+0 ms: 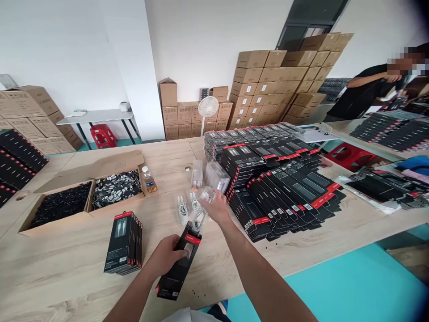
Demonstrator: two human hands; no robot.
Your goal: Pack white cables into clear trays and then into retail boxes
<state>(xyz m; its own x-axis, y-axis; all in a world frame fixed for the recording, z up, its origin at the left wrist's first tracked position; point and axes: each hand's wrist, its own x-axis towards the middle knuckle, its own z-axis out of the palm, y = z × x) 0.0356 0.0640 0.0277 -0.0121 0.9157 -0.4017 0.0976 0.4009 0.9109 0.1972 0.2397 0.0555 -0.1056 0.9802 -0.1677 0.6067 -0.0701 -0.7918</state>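
My left hand [169, 256] is wrapped round a black and red box [177, 273], which is tilted over the front of the table. At the box's upper end, my right hand [216, 206] grips a clear plastic tray [200, 217] with a coiled white cable in it; the tray's lower end is at the box's open top. Behind the box lie more coiled white cables [182, 210]. Clear empty trays [217, 175] stand just beyond my right hand. A row of upright black boxes [123, 241] is to the left of my left hand.
Large piles of flat black boxes [288, 197] cover the table at right. Cartons of black pieces [62, 203] and of silvery pieces [117, 188] sit at left, beside a bottle [149, 180]. A person [365, 89] is at a table at the back right.
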